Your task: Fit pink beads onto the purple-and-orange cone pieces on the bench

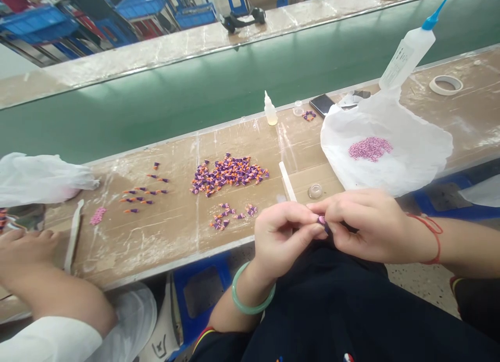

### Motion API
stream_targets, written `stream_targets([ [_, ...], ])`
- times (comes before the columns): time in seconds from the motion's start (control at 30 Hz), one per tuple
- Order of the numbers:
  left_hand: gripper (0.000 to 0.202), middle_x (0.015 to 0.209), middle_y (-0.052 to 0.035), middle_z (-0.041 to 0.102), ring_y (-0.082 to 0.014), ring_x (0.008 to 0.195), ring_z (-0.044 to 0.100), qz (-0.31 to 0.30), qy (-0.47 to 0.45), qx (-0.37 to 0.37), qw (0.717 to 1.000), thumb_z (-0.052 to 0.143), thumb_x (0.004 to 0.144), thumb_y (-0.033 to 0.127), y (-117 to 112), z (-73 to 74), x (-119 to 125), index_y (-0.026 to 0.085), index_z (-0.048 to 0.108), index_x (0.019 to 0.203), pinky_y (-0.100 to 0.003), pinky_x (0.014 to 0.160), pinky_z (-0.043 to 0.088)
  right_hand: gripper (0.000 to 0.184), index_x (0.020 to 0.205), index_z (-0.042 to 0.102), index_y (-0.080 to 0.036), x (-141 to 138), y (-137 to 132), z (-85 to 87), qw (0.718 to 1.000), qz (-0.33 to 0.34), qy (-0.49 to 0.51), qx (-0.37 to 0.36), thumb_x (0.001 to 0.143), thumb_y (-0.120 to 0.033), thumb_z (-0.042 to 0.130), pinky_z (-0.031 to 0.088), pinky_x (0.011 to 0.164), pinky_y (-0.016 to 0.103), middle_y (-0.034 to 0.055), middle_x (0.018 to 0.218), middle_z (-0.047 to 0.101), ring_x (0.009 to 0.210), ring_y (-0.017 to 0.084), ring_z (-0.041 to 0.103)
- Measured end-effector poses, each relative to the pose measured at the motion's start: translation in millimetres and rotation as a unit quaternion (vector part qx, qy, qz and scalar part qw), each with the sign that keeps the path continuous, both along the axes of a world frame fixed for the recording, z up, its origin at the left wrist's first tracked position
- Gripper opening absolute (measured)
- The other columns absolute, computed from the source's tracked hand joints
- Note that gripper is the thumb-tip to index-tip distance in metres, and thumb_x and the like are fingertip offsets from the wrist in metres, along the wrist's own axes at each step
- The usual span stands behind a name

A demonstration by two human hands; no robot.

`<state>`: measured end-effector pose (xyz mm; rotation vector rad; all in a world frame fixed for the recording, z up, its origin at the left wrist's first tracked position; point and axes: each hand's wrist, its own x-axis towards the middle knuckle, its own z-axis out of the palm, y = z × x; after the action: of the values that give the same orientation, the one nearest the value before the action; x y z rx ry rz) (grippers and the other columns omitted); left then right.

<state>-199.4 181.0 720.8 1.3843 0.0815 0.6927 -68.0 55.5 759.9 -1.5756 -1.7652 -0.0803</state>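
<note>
My left hand (287, 237), with a green bangle at the wrist, pinches a small purple and pink piece (321, 221) between thumb and forefinger. My right hand (365, 224), a red cord round its wrist, is closed on the same piece from the other side. The fingers hide most of the piece. Close by on the table lie a white flat stick (287, 181) and a small clear round dish (314, 190). To the left are a heap of small purple and orange pieces (228, 173) and a few looser ones (221, 224).
A white sheet (414, 159) holds tiny pink bits (370, 149). Along the back stand a small dropper bottle (270, 109), a phone (322, 104) and a large blue-tipped bottle (408, 54); a tape roll (446, 85) lies right. A co-worker's hand (27, 250) rests at far left.
</note>
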Motion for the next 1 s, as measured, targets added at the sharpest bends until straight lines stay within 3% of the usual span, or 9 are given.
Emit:
stream_targets([
  [0.17, 0.008, 0.076, -0.0028, 0.077, -0.0147, 0.067, 0.073, 0.036, -0.029, 0.133, 0.990, 0.078, 0.081, 0.015, 10.7, -2.2, -2.1, 0.019, 0.073, 0.086, -0.025, 0.065, 0.060, 0.014, 0.087, 0.060, -0.021, 10.7, -5.6, 8.8, 1.000, 0.002, -0.018, 0.002, 0.089, -0.009, 0.057, 0.061, 0.078, 0.021, 0.0031, 0.100, 0.079, 0.090, 0.014, 0.076],
  [0.23, 0.012, 0.079, -0.0029, 0.077, -0.0145, 0.070, 0.073, 0.042, -0.035, 0.188, 0.981, 0.078, 0.081, 0.012, 18.1, -3.0, -5.3, 0.020, 0.073, 0.089, -0.025, 0.067, 0.060, 0.015, 0.097, 0.065, -0.022, 23.5, -14.7, 14.4, 0.998, -0.059, -0.004, -0.001, 0.090, -0.011, 0.058, 0.061, 0.087, 0.026, 0.0044, 0.110, 0.077, 0.101, 0.017, 0.074],
  [0.3, 0.015, 0.080, -0.0022, 0.077, -0.0137, 0.070, 0.072, 0.060, -0.033, 0.229, 0.971, 0.077, 0.081, 0.009, 24.1, -3.4, -8.6, 0.020, 0.072, 0.091, -0.024, 0.066, 0.060, 0.019, 0.103, 0.068, -0.023, 37.8, -25.7, 15.7, 0.985, -0.162, 0.054, 0.022, 0.092, -0.013, 0.056, 0.060, 0.095, 0.035, 0.0048, 0.114, 0.076, 0.110, 0.022, 0.072],
  [0.4, 0.020, 0.083, -0.0014, 0.076, -0.0124, 0.072, 0.072, 0.129, -0.046, 0.307, 0.942, 0.075, 0.081, 0.004, 26.3, -2.8, -10.6, 0.021, 0.071, 0.090, -0.023, 0.066, 0.060, 0.020, 0.101, 0.071, -0.024, 51.7, -37.3, 7.9, 0.960, -0.244, 0.122, 0.065, 0.091, -0.012, 0.059, 0.061, 0.093, 0.041, 0.0038, 0.104, 0.077, 0.106, 0.024, 0.073],
  [0.47, 0.021, 0.087, -0.0015, 0.075, -0.0116, 0.073, 0.072, 0.160, -0.071, 0.361, 0.916, 0.073, 0.081, 0.002, 24.0, -1.8, -9.7, 0.020, 0.070, 0.090, -0.023, 0.066, 0.060, 0.019, 0.097, 0.070, -0.024, 51.6, -38.6, 1.4, 0.969, -0.222, 0.089, 0.066, 0.088, -0.010, 0.063, 0.061, 0.087, 0.037, 0.0023, 0.097, 0.077, 0.098, 0.021, 0.074],
  [0.53, 0.020, 0.089, -0.0016, 0.074, -0.0116, 0.074, 0.071, 0.173, -0.088, 0.397, 0.897, 0.073, 0.082, 0.003, 21.3, -0.5, -8.3, 0.021, 0.070, 0.091, -0.023, 0.065, 0.060, 0.019, 0.095, 0.068, -0.024, 44.5, -35.4, -1.3, 0.985, -0.153, 0.039, 0.071, 0.086, -0.008, 0.064, 0.060, 0.080, 0.032, 0.0015, 0.092, 0.076, 0.088, 0.018, 0.073],
  [0.7, 0.022, 0.090, -0.0014, 0.074, -0.0126, 0.072, 0.071, 0.161, -0.080, 0.418, 0.890, 0.074, 0.081, 0.006, 17.5, 3.7, -7.1, 0.023, 0.069, 0.094, -0.024, 0.064, 0.060, 0.018, 0.095, 0.064, -0.021, 19.8, -20.1, 4.0, 0.996, 0.008, -0.038, 0.079, 0.085, -0.005, 0.066, 0.059, 0.073, 0.028, 0.0031, 0.087, 0.074, 0.078, 0.015, 0.070],
  [0.9, 0.022, 0.084, -0.0003, 0.073, -0.0121, 0.068, 0.068, 0.142, -0.063, 0.394, 0.906, 0.075, 0.080, 0.007, 9.5, 8.4, -5.4, 0.023, 0.069, 0.094, -0.023, 0.061, 0.055, 0.014, 0.095, 0.061, -0.023, 12.0, -6.8, 5.0, 0.995, 0.029, -0.063, 0.076, 0.089, -0.010, 0.062, 0.056, 0.066, 0.028, 0.0000, 0.082, 0.073, 0.073, 0.014, 0.068],
  [1.0, 0.017, 0.083, -0.0012, 0.072, -0.0128, 0.070, 0.067, 0.128, -0.006, 0.398, 0.909, 0.074, 0.082, 0.010, 15.1, -1.0, -10.5, 0.023, 0.070, 0.093, -0.023, 0.063, 0.053, 0.017, 0.092, 0.062, -0.025, 19.1, -12.8, 5.0, 0.995, -0.025, -0.060, 0.078, 0.087, -0.008, 0.062, 0.056, 0.067, 0.027, -0.0002, 0.081, 0.073, 0.072, 0.014, 0.069],
])
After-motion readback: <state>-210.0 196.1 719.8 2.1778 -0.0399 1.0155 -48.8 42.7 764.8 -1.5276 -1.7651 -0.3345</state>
